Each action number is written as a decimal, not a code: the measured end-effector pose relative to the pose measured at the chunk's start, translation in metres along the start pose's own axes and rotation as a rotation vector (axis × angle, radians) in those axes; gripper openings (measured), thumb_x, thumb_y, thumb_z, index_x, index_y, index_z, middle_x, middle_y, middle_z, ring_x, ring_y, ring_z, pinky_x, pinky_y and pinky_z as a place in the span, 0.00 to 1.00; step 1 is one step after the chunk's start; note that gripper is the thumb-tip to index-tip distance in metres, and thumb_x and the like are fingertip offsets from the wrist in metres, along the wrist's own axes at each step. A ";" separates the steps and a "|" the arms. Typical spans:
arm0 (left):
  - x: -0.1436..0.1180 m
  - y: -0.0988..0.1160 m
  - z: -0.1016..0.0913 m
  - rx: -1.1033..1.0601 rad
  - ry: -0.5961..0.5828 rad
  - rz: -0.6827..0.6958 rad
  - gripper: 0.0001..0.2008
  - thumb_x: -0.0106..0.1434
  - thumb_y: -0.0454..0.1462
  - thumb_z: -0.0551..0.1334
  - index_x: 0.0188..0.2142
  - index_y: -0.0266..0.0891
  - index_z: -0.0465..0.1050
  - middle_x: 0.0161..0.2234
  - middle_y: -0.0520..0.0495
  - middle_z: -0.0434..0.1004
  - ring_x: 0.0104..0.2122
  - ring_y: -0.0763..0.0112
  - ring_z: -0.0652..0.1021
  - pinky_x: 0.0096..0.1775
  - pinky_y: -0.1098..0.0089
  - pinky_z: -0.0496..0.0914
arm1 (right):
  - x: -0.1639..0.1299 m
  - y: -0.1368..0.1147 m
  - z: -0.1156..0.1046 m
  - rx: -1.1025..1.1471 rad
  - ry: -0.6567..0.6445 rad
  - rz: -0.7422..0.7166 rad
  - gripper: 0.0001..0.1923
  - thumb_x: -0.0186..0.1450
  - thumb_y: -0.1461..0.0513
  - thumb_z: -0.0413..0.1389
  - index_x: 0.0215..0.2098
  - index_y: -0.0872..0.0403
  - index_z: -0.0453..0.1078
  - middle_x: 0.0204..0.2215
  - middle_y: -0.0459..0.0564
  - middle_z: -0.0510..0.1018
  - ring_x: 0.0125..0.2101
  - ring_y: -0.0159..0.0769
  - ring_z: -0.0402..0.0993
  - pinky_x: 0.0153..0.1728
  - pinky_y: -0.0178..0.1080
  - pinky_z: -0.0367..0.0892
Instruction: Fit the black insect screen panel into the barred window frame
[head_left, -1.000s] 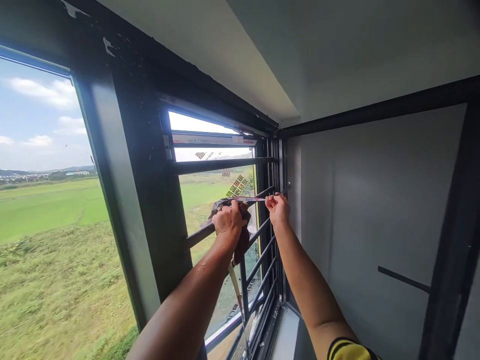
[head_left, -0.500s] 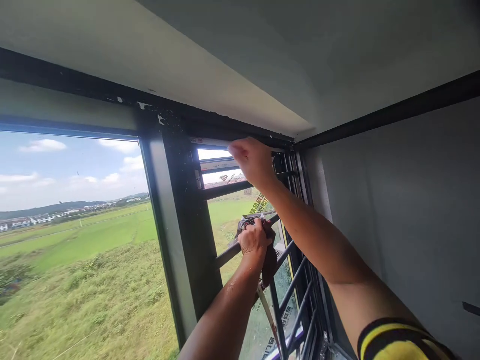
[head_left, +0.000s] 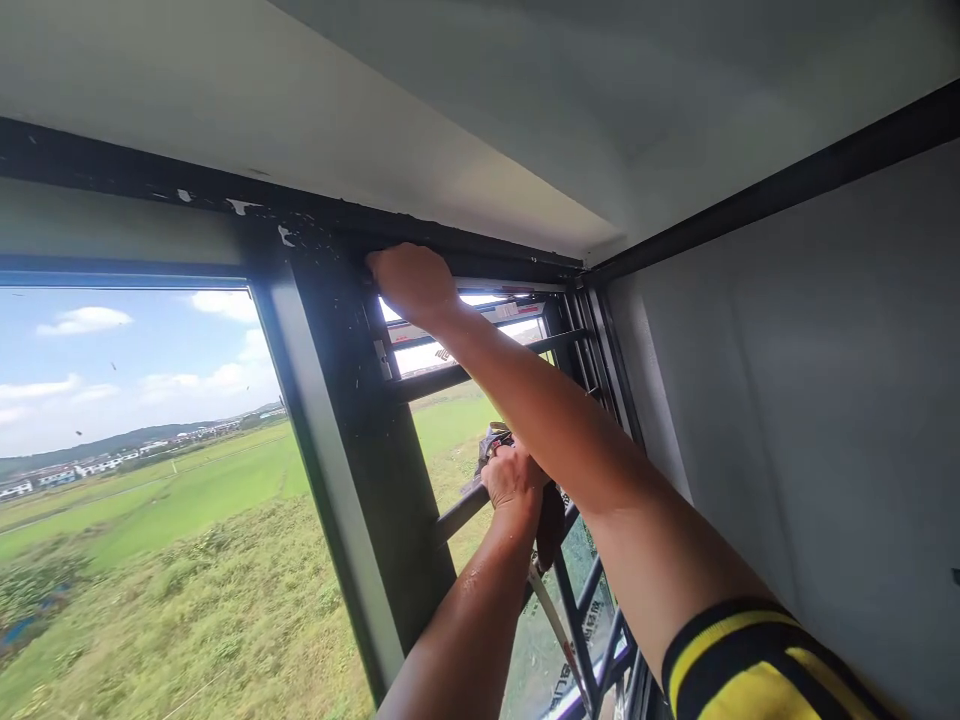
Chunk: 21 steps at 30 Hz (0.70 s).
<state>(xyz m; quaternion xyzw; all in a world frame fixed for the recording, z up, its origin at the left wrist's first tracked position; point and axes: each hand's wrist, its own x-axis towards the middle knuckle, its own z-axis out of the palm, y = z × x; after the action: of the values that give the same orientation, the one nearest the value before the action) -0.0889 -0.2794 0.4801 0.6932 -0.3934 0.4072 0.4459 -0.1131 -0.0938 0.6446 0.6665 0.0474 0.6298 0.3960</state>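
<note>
Window frame [head_left: 352, 440], dark metal, fills the middle of the view; its thick vertical post runs from upper centre down to lower centre. Right of the post sits a narrow barred opening with horizontal guard bars [head_left: 480, 372] stacked downward toward the lower right.

Right hand [head_left: 409, 278]: raised to the top left corner of the barred opening, just under the upper rail [head_left: 480, 250] of the frame. Fingers curled over and pressed against the rail's underside; what they pinch, if anything, cannot be told, since the fingertips are hidden behind the knuckles. Forearm extends diagonally from the lower right of the view to upper centre, crossing in front of the bars. A black and yellow striped sleeve [head_left: 757, 650] shows at lower right.

Left hand [head_left: 514, 478]: lower, at centre, fist closed around one slanted guard bar together with a dark brown cloth [head_left: 551, 515] that hangs below the fist. Left forearm rises from the bottom centre edge, wrist straight.

A pale strip of tape [head_left: 555, 625] trails down from beneath the left hand toward the bottom edge. Printed protective film [head_left: 491, 312] is visible on the sash behind the upper bars.

Left pane [head_left: 135, 480]: green fields, distant buildings, cloudy sky. Grey wall [head_left: 810, 400] at right, white ceiling [head_left: 450, 110] above.
</note>
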 end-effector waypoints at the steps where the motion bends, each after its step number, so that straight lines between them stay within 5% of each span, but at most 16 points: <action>1: 0.000 0.000 0.000 0.001 0.001 -0.002 0.17 0.68 0.34 0.48 0.47 0.34 0.73 0.39 0.35 0.75 0.41 0.49 0.78 0.39 0.57 0.72 | -0.001 0.000 0.000 -0.004 -0.019 -0.046 0.14 0.61 0.61 0.50 0.40 0.43 0.75 0.35 0.52 0.78 0.40 0.42 0.71 0.37 0.41 0.62; 4: 0.000 0.000 0.000 0.012 -0.007 -0.003 0.17 0.67 0.33 0.48 0.47 0.34 0.73 0.40 0.35 0.75 0.41 0.51 0.78 0.40 0.58 0.72 | -0.006 0.000 0.000 -0.031 -0.058 -0.110 0.17 0.65 0.62 0.45 0.45 0.47 0.74 0.37 0.51 0.78 0.36 0.39 0.71 0.34 0.40 0.61; 9: 0.003 -0.002 0.000 0.016 -0.056 -0.005 0.18 0.67 0.30 0.47 0.41 0.31 0.76 0.39 0.35 0.76 0.43 0.50 0.77 0.41 0.58 0.71 | -0.021 -0.009 -0.002 0.050 -0.078 0.057 0.20 0.70 0.55 0.44 0.52 0.53 0.71 0.38 0.52 0.78 0.39 0.39 0.72 0.37 0.37 0.64; 12: 0.003 -0.002 0.000 0.019 -0.067 -0.011 0.18 0.68 0.30 0.47 0.42 0.30 0.76 0.40 0.34 0.76 0.44 0.50 0.77 0.42 0.58 0.71 | -0.023 -0.010 -0.002 0.047 -0.069 0.040 0.21 0.71 0.53 0.43 0.53 0.51 0.70 0.41 0.50 0.79 0.40 0.38 0.72 0.37 0.35 0.65; 21: 0.001 0.001 -0.003 0.019 -0.031 -0.008 0.17 0.68 0.34 0.49 0.45 0.35 0.75 0.39 0.36 0.76 0.42 0.50 0.78 0.41 0.57 0.71 | 0.002 -0.002 -0.019 -0.068 -0.083 -0.142 0.14 0.65 0.65 0.48 0.40 0.54 0.76 0.35 0.53 0.78 0.38 0.42 0.76 0.33 0.35 0.66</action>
<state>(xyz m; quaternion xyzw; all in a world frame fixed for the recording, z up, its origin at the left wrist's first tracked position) -0.0902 -0.2775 0.4824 0.7053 -0.3937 0.3980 0.4348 -0.1282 -0.0826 0.6427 0.6732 0.0567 0.5734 0.4635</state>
